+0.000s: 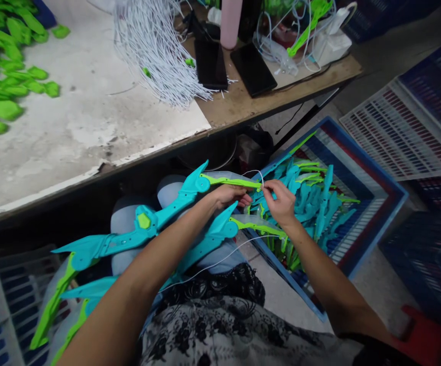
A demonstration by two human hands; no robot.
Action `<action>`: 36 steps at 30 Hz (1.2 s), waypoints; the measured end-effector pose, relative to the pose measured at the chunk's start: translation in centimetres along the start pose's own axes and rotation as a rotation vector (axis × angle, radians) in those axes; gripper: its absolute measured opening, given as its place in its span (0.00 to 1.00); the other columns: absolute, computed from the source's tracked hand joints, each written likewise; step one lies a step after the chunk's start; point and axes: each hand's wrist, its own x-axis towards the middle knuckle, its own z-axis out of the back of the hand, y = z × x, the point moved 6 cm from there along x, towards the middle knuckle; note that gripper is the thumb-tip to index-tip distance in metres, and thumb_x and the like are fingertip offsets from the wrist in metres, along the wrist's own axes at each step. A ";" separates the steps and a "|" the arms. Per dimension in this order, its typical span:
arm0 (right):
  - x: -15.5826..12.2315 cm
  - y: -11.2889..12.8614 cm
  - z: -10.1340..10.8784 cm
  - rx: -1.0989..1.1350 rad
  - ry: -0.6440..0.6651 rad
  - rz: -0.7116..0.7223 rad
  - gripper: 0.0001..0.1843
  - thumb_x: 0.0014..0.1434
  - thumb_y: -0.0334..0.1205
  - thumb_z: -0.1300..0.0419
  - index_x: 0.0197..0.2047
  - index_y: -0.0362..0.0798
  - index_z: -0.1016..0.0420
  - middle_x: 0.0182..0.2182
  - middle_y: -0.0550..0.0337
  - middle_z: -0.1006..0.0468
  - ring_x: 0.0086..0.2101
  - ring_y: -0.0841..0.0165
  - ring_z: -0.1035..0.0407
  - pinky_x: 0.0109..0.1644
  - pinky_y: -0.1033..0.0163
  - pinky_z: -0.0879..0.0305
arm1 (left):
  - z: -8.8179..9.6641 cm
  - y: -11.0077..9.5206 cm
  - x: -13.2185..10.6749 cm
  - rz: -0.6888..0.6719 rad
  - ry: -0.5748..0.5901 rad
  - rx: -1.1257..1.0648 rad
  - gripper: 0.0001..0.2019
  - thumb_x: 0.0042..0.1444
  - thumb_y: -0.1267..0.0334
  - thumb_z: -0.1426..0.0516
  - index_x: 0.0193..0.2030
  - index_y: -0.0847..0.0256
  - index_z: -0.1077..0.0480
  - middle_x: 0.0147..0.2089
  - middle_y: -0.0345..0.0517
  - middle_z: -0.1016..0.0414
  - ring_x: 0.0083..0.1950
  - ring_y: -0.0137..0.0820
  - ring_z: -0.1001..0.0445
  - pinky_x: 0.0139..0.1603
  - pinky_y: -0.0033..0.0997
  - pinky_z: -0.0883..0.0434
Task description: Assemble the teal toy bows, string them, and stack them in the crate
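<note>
A turquoise toy bow with lime-green end pieces lies across my lap. My left hand supports it from below, fingers curled under the right green end piece. At that tip my right hand pinches a white cord, which loops up over the green end. The exact spot under my right fingertips is hidden. A second toy bow of the same colours rests nearer my body, partly covered by my left forearm. Its own white string runs from the right tip back toward my lap.
A blue crate holding several turquoise and green bows stands at right. On the worktable lie green pieces, a bundle of white cords, two dark phones and a pink bottle. More crates stand farther right.
</note>
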 end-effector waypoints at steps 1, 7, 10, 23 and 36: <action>-0.1 0.0 -0.1 -0.003 0.002 0.015 0.05 0.61 0.36 0.46 0.35 0.48 0.29 0.33 0.57 0.25 0.36 0.67 0.30 0.41 0.61 0.33 | -0.2 0.0 0.2 0.007 0.019 0.001 0.07 0.58 0.71 0.45 0.42 0.70 0.29 0.30 0.51 0.24 0.30 0.31 0.24 0.35 0.29 0.29; -0.2 -0.7 -0.1 0.001 -0.056 -0.040 0.03 0.58 0.38 0.42 0.33 0.49 0.28 0.34 0.57 0.23 0.40 0.64 0.30 0.47 0.55 0.33 | -1.4 0.5 1.5 0.063 0.119 -0.008 0.05 0.58 0.69 0.44 0.36 0.68 0.29 0.32 0.50 0.22 0.32 0.29 0.23 0.38 0.28 0.28; -0.2 -1.7 -0.4 0.094 -0.021 -0.150 0.04 0.58 0.39 0.42 0.35 0.48 0.28 0.38 0.56 0.23 0.42 0.64 0.30 0.47 0.55 0.32 | -1.9 0.4 2.0 0.064 0.132 -0.012 0.05 0.57 0.67 0.43 0.35 0.68 0.28 0.32 0.50 0.22 0.33 0.28 0.23 0.39 0.27 0.28; -0.6 -0.5 -3.0 -0.016 0.208 -0.048 0.26 0.59 0.42 0.44 0.60 0.50 0.40 0.45 0.53 0.25 0.45 0.62 0.31 0.49 0.54 0.32 | 0.2 0.2 -0.2 -0.113 -0.095 0.031 0.07 0.47 0.66 0.36 0.29 0.70 0.27 0.29 0.50 0.24 0.29 0.30 0.25 0.34 0.30 0.31; 1.4 -2.9 -1.1 -0.153 0.164 -0.113 0.31 0.56 0.43 0.44 0.62 0.47 0.41 0.42 0.53 0.24 0.38 0.64 0.30 0.45 0.56 0.30 | 9.9 -4.6 -33.5 -0.873 -0.709 -0.301 0.07 0.43 0.66 0.41 0.19 0.59 0.36 0.37 0.42 0.21 0.51 0.40 0.27 0.41 0.36 0.25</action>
